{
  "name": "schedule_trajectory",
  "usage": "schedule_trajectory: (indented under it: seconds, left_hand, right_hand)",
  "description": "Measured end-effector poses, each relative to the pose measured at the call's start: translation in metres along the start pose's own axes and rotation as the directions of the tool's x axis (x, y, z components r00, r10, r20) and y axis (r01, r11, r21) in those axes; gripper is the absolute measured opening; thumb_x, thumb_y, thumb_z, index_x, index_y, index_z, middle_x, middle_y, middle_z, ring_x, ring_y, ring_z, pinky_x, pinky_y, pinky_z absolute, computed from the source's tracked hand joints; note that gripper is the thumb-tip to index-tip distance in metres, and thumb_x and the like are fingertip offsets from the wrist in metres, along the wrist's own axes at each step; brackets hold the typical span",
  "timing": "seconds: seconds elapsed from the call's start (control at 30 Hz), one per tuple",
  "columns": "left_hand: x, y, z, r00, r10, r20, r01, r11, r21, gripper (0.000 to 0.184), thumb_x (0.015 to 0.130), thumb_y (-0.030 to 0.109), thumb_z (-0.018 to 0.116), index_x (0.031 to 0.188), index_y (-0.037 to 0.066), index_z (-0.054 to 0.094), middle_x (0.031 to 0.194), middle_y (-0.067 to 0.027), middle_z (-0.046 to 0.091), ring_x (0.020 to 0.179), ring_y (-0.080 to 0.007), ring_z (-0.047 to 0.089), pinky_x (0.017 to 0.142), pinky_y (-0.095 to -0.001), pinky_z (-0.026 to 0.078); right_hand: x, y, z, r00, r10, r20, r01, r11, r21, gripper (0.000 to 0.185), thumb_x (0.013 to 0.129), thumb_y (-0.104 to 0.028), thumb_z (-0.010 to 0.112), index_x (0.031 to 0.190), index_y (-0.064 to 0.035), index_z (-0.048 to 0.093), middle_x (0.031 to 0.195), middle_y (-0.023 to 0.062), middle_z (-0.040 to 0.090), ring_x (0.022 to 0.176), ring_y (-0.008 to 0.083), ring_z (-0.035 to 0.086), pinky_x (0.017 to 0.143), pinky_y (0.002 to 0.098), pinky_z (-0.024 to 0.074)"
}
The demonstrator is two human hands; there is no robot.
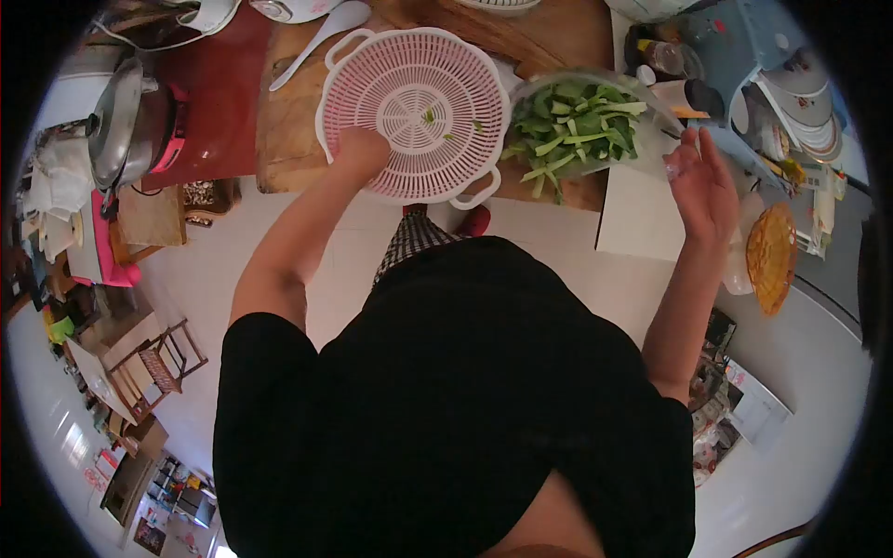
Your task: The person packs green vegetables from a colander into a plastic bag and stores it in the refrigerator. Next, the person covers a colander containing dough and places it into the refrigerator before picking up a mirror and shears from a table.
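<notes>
Round white plastic colander, uniformly white, with a radial pattern of slots; small flecks of green leaf inside. Cut leafy vegetable: dark green blades, pale yellow-green stems. Wooden worktop: mid-brown; adjoining flat panel: deep red. Long-handled spoon: white. Short-sleeved cloth shirt: plain black. Cloth trousers: black-and-white check. Shoe: red. Round ridged object at right: amber-orange. Tiled floor: off-white.

The left grip hides its own fingers.
</notes>
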State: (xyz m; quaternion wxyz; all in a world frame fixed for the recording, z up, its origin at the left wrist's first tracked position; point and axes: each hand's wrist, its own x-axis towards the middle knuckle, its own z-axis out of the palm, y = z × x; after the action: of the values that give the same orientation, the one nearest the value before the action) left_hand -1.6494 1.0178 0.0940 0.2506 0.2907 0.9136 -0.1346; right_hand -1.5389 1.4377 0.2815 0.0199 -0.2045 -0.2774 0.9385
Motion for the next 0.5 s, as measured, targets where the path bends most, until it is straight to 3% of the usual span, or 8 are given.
schedule_trajectory:
  seconds: [0.07,0.27,0.37,0.47,0.5]
  left_hand:
    - [0.001,-0.003,-0.001,0.997,0.059,0.048,-0.060,0.998,0.009,0.019,0.072,0.011,0.051,0.080,0.003,0.066,0.081,-0.0142,0.065,0.073,-0.0270,0.064,0.052,-0.0422,0.049]
    - [-0.008,0.001,-0.005,0.997,0.078,0.019,-0.078,0.997,-0.010,0.020,0.074,0.009,0.047,0.080,0.003,0.065,0.080,-0.0142,0.064,0.076,-0.0296,0.063,0.061,-0.0423,0.050]
    - [-0.009,0.005,-0.012,0.996,0.044,0.084,-0.038,0.997,-0.061,0.020,0.074,0.008,0.049,0.086,0.002,0.063,0.090,-0.0170,0.062,0.083,-0.0318,0.061,0.071,-0.0426,0.048]
    - [0.002,0.001,-0.029,0.997,0.063,0.033,-0.057,0.983,-0.174,0.021,0.073,0.007,0.051,0.091,0.003,0.061,0.095,-0.0154,0.061,0.089,-0.0315,0.058,0.074,-0.0414,0.047]
    - [0.011,0.004,-0.030,0.987,0.098,-0.126,-0.128,0.956,-0.264,0.021,0.073,0.007,0.050,0.091,0.004,0.060,0.094,-0.0153,0.060,0.088,-0.0314,0.058,0.073,-0.0411,0.047]
  right_hand:
    - [0.001,-0.001,-0.002,1.000,0.006,0.022,-0.006,1.000,0.000,0.027,0.087,-0.006,0.045,0.112,0.0024,0.046,0.105,0.0160,0.051,0.083,0.0211,0.051,0.081,0.0379,0.0428]
    - [0.005,0.002,-0.005,0.998,0.017,0.056,-0.018,1.000,0.013,0.026,0.087,-0.009,0.046,0.109,0.0026,0.048,0.105,0.0178,0.053,0.081,0.0246,0.056,0.079,0.0375,0.0445]
    - [0.005,0.005,-0.001,0.999,-0.016,0.030,0.016,0.999,-0.031,0.024,0.087,-0.009,0.045,0.108,0.0029,0.047,0.104,0.0173,0.053,0.080,0.0237,0.055,0.077,0.0364,0.0444]
    - [0.010,0.004,-0.008,0.993,-0.019,0.113,0.023,0.999,-0.034,0.023,0.086,-0.009,0.046,0.106,0.0033,0.047,0.104,0.0171,0.053,0.078,0.0224,0.054,0.075,0.0361,0.0438]
    - [0.008,0.006,-0.008,0.997,-0.035,0.073,0.038,0.998,-0.042,0.024,0.086,-0.009,0.046,0.107,0.0034,0.047,0.104,0.0171,0.052,0.077,0.0221,0.054,0.074,0.0361,0.0437]
